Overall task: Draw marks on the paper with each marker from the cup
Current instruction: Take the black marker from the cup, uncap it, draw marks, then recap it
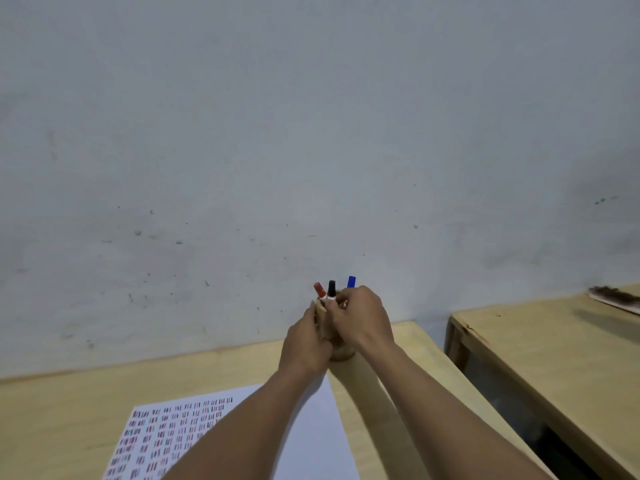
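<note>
Head view puts the cup (337, 355) on the table (69, 410), at about 1 o'clock from the marked paper (311, 427). My left hand (306, 344) wraps the cup's side, steadying it. My right hand (362, 318) is curled at the rim, fingers pinching near the black marker (331, 289); whether they clamp it, I cannot tell. Red marker (319, 289) and blue marker (351, 282) stand alongside. I judge this the picking step; next calls for a straight upward pull.

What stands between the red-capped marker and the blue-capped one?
A black-capped marker stands between the red marker and the blue marker, seen in the head view.
</note>
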Tool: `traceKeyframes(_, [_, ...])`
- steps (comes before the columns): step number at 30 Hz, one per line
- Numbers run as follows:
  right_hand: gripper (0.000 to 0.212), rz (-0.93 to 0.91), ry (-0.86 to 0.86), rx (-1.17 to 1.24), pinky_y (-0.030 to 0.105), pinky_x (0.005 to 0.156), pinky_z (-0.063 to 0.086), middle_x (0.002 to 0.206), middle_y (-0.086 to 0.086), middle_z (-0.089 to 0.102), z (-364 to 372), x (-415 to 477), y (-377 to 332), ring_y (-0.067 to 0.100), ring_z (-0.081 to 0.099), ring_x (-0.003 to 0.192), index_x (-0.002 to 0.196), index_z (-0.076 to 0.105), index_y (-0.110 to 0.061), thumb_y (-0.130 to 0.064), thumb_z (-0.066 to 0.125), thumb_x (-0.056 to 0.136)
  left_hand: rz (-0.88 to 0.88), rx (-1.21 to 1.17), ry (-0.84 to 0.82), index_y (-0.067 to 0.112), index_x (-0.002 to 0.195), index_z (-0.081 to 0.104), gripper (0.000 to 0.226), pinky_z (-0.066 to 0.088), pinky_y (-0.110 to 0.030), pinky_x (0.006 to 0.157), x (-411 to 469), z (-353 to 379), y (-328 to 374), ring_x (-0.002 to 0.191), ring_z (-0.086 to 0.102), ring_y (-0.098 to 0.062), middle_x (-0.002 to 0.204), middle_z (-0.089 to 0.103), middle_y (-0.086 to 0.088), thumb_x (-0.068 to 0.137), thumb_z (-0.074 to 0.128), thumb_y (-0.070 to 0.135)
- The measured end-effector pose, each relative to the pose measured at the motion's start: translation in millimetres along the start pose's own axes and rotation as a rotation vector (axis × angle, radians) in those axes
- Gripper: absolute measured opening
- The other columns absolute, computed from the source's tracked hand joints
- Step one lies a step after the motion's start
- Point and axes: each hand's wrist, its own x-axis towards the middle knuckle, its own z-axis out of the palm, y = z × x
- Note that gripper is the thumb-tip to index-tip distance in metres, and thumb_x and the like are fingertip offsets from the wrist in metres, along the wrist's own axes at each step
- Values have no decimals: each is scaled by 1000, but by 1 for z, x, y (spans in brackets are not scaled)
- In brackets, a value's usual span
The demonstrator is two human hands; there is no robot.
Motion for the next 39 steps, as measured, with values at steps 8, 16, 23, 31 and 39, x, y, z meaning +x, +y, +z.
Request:
traceKeyframes(8, [22,37,96,130,36,61,46,84,-1,66,-21,-4,-4,20,62,75,86,61,-15,-33,51,94,18,-61,25,39,116,51,40,48,-16,66,-4,2,3,83,61,-1,90,62,23,82,64,22])
traceKeyframes(16, [17,-28,115,321,38,70,57,95,-5,69,-53,-12,-27,21,70,80,105,55,-18,-32,47,100,-42,-136,19,24,137,44,60,56,-37,87,-18,-12,13,102,64,-20,125,61,-3,83,68,13])
traceKeyframes(23, [9,-146,37,239,38,70,59,92,-6,67,-66,-39,-51,16,71,80,104,55,-24,-22,46,102,-15,-209,126,21,148,41,62,50,-24,81,-46,-63,40,108,62,-19,133,59,-8,91,57,1])
traceKeyframes(31, [31,-241,-80,-77,35,85,55,122,-1,71,-67,-85,-66,19,67,105,122,72,-21,-15,52,100,59,-534,74,19,111,74,35,63,-42,79,-98,-116,57,89,75,-24,90,79,-11,79,71,6])
traceKeyframes(39, [11,-209,141,117,37,72,53,108,-5,62,-60,-147,-91,16,64,101,103,58,-21,-30,57,97,90,-593,202,6,93,76,10,63,-37,77,-134,-131,44,82,77,-23,84,77,-14,91,67,3])
